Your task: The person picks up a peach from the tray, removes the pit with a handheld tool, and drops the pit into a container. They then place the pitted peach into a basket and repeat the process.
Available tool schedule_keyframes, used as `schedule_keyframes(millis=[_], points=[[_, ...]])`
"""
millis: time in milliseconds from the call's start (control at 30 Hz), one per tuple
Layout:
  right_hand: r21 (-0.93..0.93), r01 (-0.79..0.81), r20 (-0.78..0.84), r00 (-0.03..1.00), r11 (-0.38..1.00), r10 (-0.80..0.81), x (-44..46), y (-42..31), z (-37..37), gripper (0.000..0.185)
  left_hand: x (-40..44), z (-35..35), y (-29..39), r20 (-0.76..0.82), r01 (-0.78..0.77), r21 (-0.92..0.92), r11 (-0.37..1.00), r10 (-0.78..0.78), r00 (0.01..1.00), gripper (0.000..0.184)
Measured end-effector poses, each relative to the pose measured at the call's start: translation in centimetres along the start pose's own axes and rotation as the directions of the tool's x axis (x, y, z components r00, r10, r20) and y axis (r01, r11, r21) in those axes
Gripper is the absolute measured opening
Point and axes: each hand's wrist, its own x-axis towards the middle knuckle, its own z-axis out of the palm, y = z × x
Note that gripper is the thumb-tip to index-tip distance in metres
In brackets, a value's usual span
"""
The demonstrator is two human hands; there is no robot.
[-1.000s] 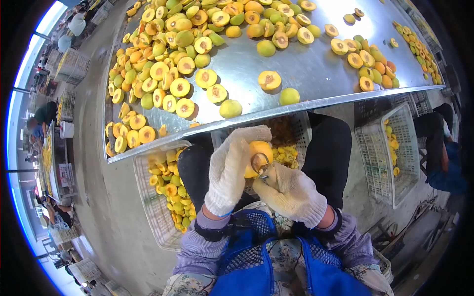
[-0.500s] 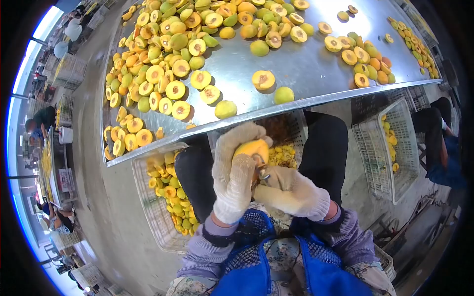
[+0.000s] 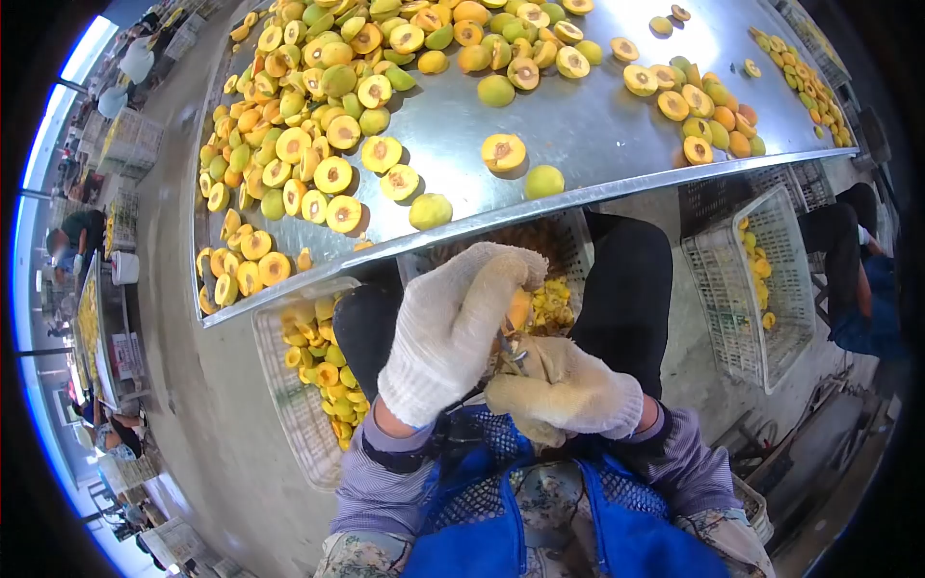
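Observation:
My left hand [image 3: 448,332], in a white knitted glove, is closed around a yellow peach half [image 3: 519,308]. Its fingers hide most of the fruit. Just below and to the right, my right hand [image 3: 568,387], in a worn, stained glove, is closed on a small metal tool [image 3: 517,358]. Only a short shiny part of this tool shows, close against the peach half. Both hands are over my lap, in front of a crate [image 3: 581,252] between my knees that holds yellow peach scraps [image 3: 551,303].
A metal table [image 3: 443,144] ahead carries many cut peaches [image 3: 333,175], heaped at the left. A crate of peach halves [image 3: 275,385] stands left of my leg, another crate [image 3: 737,328] to the right. A person's legs [image 3: 843,255] show at far right.
My left hand has turned over the peach half, so less of the fruit shows. My right hand has stayed close below it with the metal tool. The view has shifted slightly.

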Motion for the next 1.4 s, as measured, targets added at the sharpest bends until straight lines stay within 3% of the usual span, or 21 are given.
schedule_keyframes(millis=[233,300,367,433,467,500,567,600,700,733,800,933,1033,1100,1133,1167,1233,1267,1333,1367,1400], points=[[0.143,-0.003,0.095,0.995,0.990,-0.011,-0.3,0.6,-1.0,0.025,0.5,0.7,0.5,-0.062,-0.098,0.356,0.929,0.128,0.990,0.021],[0.157,-0.056,0.082,0.996,0.986,0.043,-0.5,0.4,-0.7,0.024,1.7,-1.1,-0.3,0.341,-0.329,0.336,0.882,0.212,0.916,0.017],[0.136,-0.046,0.034,0.999,0.990,0.042,-0.2,0.4,-0.3,0.025,2.5,-1.5,-1.7,0.423,-0.442,0.268,0.856,0.308,0.852,0.021],[0.114,-0.030,-0.019,0.999,0.993,0.032,-0.1,0.2,-0.4,0.025,2.8,-1.3,-1.9,0.348,-0.157,0.056,0.986,0.128,0.929,0.031],[0.106,-0.016,-0.030,0.999,0.994,0.019,-0.2,-0.2,-0.6,0.026,2.5,-0.7,-1.8,0.260,-0.078,-0.129,0.989,0.109,0.959,0.044],[0.101,-0.005,-0.041,0.999,0.995,0.009,-0.3,-0.3,-0.8,0.026,1.8,-0.2,-2.1,0.262,-0.077,-0.129,0.989,0.109,0.959,0.044],[0.060,0.056,-0.059,0.997,0.997,-0.053,0.1,1.0,-1.0,0.026,0.5,0.9,-1.9,0.080,0.104,-0.477,0.873,-0.075,0.994,0.047],[0.009,0.116,-0.068,0.991,0.993,-0.115,0.3,1.4,-1.2,0.025,-0.5,2.1,-0.3,-0.059,0.172,-0.326,0.929,-0.202,0.978,0.046],[0.223,-0.044,0.139,0.990,0.974,0.013,-0.2,1.0,-1.0,0.025,-1.7,2.5,-2.7,-0.219,-0.099,0.001,0.995,0.097,0.971,0.028],[0.192,-0.071,0.151,0.988,0.979,0.042,-0.3,0.7,-1.1,0.025,-1.8,2.5,-2.6,-0.221,-0.091,0.002,0.996,0.089,0.971,0.028],[0.190,-0.068,0.134,0.990,0.979,0.043,-0.3,0.8,-1.0,0.025,-1.2,2.2,-2.1,-0.171,-0.264,0.176,0.948,0.293,0.941,0.025],[0.236,-0.121,0.177,0.981,0.964,0.079,-1.1,0.8,-1.6,0.024,-0.6,2.4,-2.4,-0.133,-0.287,0.117,0.951,0.301,0.944,0.026],[0.270,-0.096,0.236,0.971,0.958,0.031,-1.3,1.0,-1.5,0.022,-0.7,2.3,-2.4,-0.146,-0.477,0.124,0.870,0.491,0.859,0.022],[0.321,-0.166,0.324,0.944,0.932,0.057,-1.4,1.2,-1.7,0.022,-0.9,1.9,-1.3,0.071,-0.009,-0.409,0.913,0.041,0.997,0.024],[0.364,-0.241,0.412,0.908,0.900,0.076,-1.4,1.2,-1.8,0.023,-1.1,1.9,-1.5,0.039,-0.076,-0.298,0.952,0.092,0.995,0.028],[0.363,-0.239,0.415,0.907,0.901,0.073,-1.3,1.2,-1.7,0.023,-1.0,2.1,-1.9,0.039,-0.078,-0.294,0.953,0.093,0.995,0.028],[0.405,-0.180,0.490,0.870,0.896,-0.046,-1.2,1.4,-1.4,0.024,-1.0,2.9,-2.6,-0.080,-0.373,-0.366,0.853,0.371,0.925,0.034],[0.406,-0.179,0.490,0.871,0.896,-0.048,-1.1,1.6,-1.1,0.024,-1.2,3.3,-2.3,-0.079,-0.373,-0.366,0.853,0.371,0.925,0.034],[0.466,-0.106,0.287,0.957,0.879,-0.036,-0.9,2.0,-0.4,0.024,-1.6,3.8,-1.4,-0.072,-0.104,-0.730,0.676,0.075,0.995,0.047],[0.462,-0.104,0.287,0.957,0.881,-0.037,-0.9,2.2,-0.6,0.024,-1.4,3.7,-2.0,-0.074,-0.108,-0.729,0.675,0.080,0.994,0.047],[0.374,-0.124,0.321,0.947,0.919,-0.003,-1.0,2.4,-0.9,0.023,-1.2,3.4,-3.3,0.061,0.068,-0.901,0.428,-0.030,0.998,0.052]])
